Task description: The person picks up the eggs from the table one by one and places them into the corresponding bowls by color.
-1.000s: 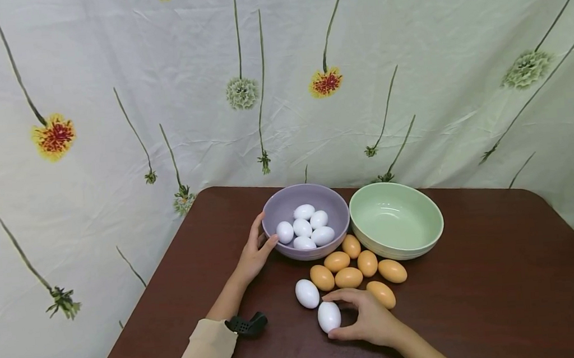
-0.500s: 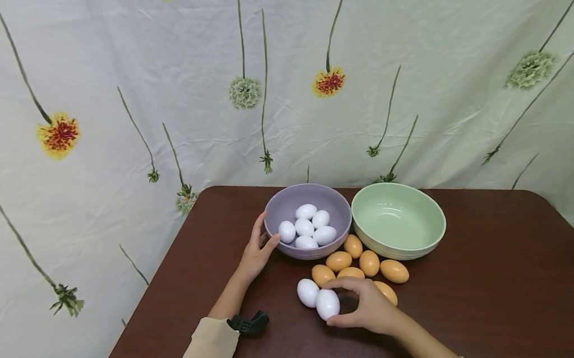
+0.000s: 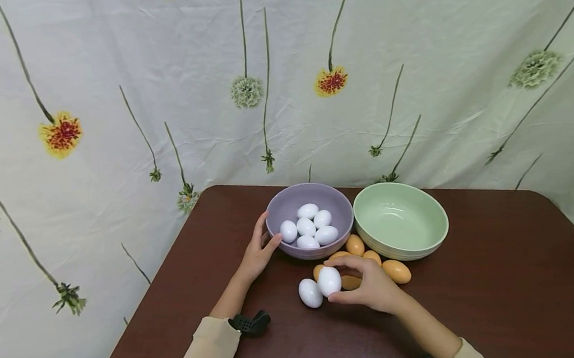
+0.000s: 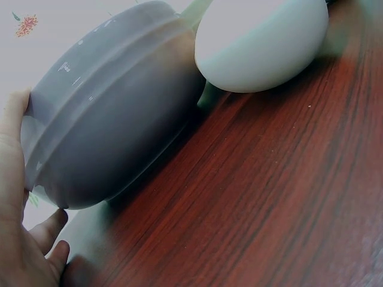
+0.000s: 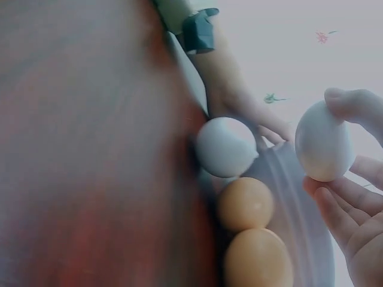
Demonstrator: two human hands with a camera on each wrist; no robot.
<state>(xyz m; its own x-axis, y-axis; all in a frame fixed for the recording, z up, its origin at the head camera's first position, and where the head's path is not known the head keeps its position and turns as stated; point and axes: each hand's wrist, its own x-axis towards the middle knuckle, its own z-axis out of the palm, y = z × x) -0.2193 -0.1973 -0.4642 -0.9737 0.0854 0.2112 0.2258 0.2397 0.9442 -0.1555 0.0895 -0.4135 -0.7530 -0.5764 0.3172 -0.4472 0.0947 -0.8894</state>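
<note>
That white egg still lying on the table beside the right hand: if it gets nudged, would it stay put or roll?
The white egg on the table would probably roll: it is rounded, lying on its side on the smooth, flat table. Its glossy shell looks slippery, so fingers might slide. The right hand lifts a similar white egg with fingertips alone, suggesting it is light.

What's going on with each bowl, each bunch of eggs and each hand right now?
purple bowl: upright, holds five white eggs
green bowl: upright, empty
held white egg: lifted off the table, gripped in the right hand's fingers
other white egg: lying on the table
brown eggs: loose on the table by the bowls
left hand: resting against the purple bowl's side
right hand: holding the egg
</note>
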